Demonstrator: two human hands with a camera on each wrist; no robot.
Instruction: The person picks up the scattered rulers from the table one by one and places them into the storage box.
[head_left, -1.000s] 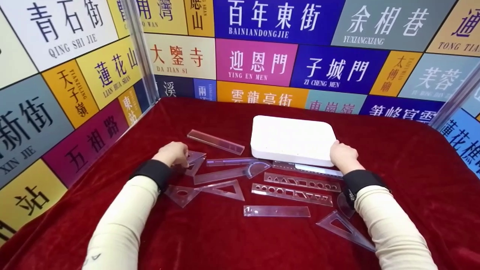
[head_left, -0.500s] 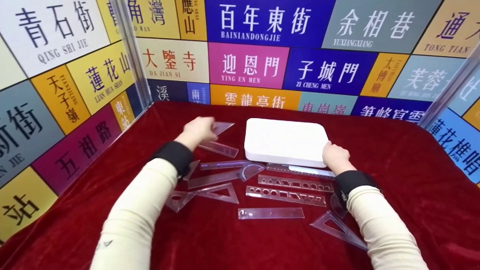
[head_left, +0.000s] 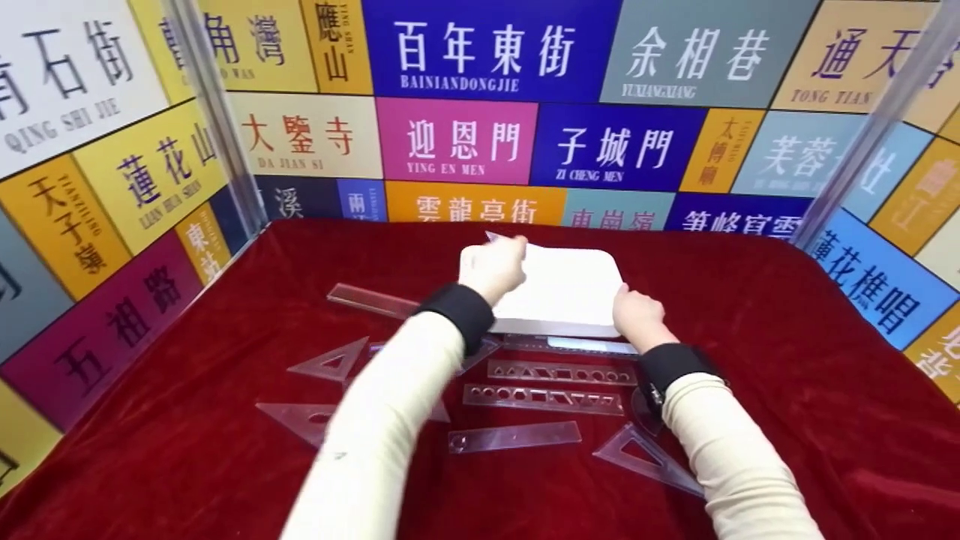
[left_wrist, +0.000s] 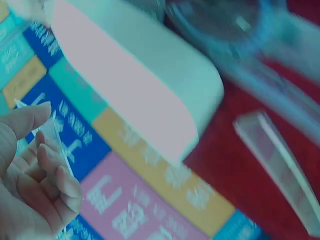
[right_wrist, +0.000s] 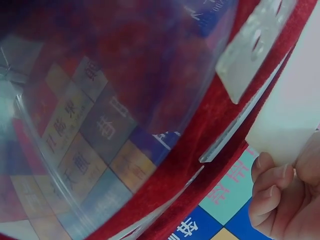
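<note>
My left hand (head_left: 495, 270) is raised in front of the left part of a white rounded box (head_left: 570, 289), pinching a clear plastic set square (head_left: 492, 237). Only a tip of it shows past the hand in the head view; the left wrist view catches its thin edge (left_wrist: 59, 137) between thumb and fingers. At the box's right end, my right hand (head_left: 637, 319) grips the rim, with fingers curled round the edge in the right wrist view. The box stands tilted, a broad smooth face towards me; its far side is hidden.
Clear rulers lie about on the red cloth (head_left: 225, 465), among them stencil rulers (head_left: 544, 399) and a plain ruler (head_left: 514, 437). Set squares (head_left: 334, 361) lie at left and right (head_left: 649, 459). My left arm hides some pieces. Sign-printed panels (head_left: 457, 139) enclose the back and sides.
My left hand has lifted the set square from the left of the cloth and carried it rightward to the box. The right hand keeps its grip on the box. The head view has shifted.
</note>
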